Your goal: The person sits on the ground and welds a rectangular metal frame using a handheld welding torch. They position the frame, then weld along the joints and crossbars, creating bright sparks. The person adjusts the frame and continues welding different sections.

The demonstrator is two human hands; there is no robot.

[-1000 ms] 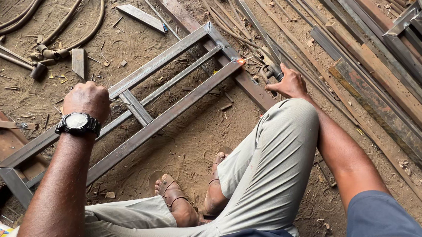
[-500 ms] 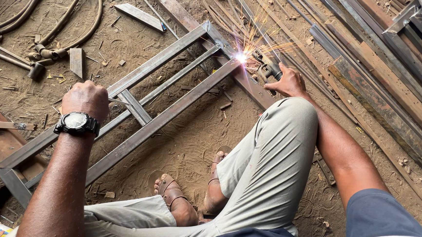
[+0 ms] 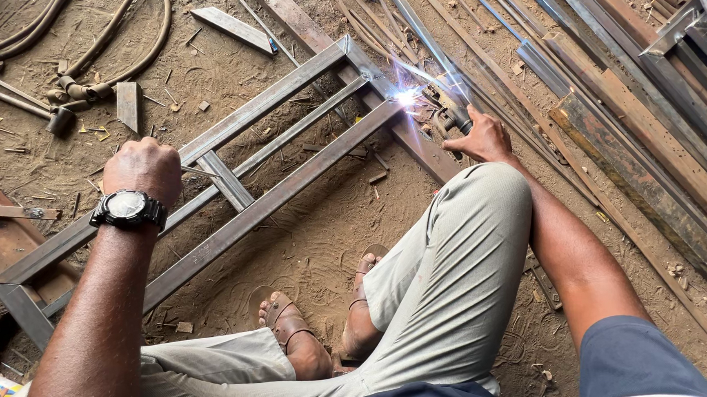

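Head view:
Right hand (image 3: 483, 137): closed around a welding holder (image 3: 450, 117), bright spark (image 3: 405, 97) at the frame's corner.
Left hand (image 3: 144, 167): a fist gripping the metal frame (image 3: 268, 205) lying on the dirt floor (image 3: 323, 241).

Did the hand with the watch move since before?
No. The left hand stays fisted on the same rail of the metal frame, just above the short crossbar.
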